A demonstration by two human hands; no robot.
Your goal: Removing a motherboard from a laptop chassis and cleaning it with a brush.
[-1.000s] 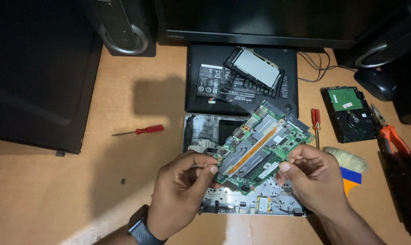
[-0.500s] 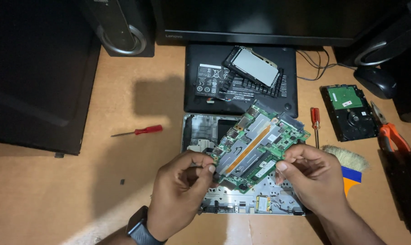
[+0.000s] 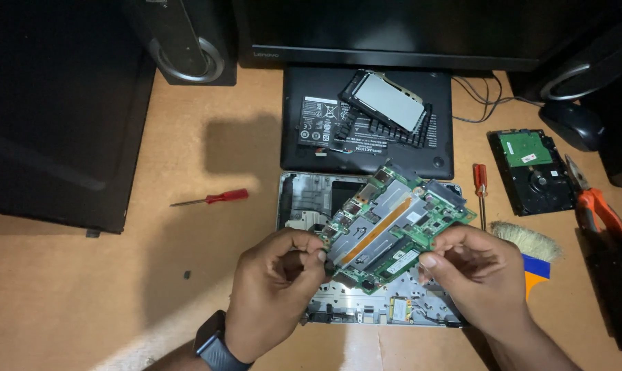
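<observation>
Near the front edge of the tan wooden bench (image 3: 105, 288), both hands hold a green rectangular circuit board with a copper strip across it (image 3: 393, 227), tilted and lifted above an open silver laptop base shell (image 3: 304, 203). The left hand (image 3: 273, 288), with a dark watch on its wrist (image 3: 215, 347), is closed in a pinch on the board's lower left edge. The right hand (image 3: 472, 275) is closed on the board's lower right edge, thumb on top. The board hides most of the shell; the shell's left part and its front rim show beneath the hands.

Just behind the shell, toward the back edge of the bench, lies a flat black laptop bottom cover (image 3: 366, 124), and a black framed part with a grey rectangular face (image 3: 390, 103) rests at a slant on it. A small red-handled screwdriver (image 3: 211, 199) lies on the bare bench to the left of the shell, well apart from the hands. A second, shorter red-handled screwdriver (image 3: 480, 185) lies just right of the board. Farther toward the right edge sit a black hard drive with a green board on top (image 3: 530, 172), orange-handled pliers (image 3: 596, 203), and a pale-bristled brush with a blue and orange handle (image 3: 530, 247) near the right hand. A black mouse (image 3: 572, 124) sits at the back right corner.
</observation>
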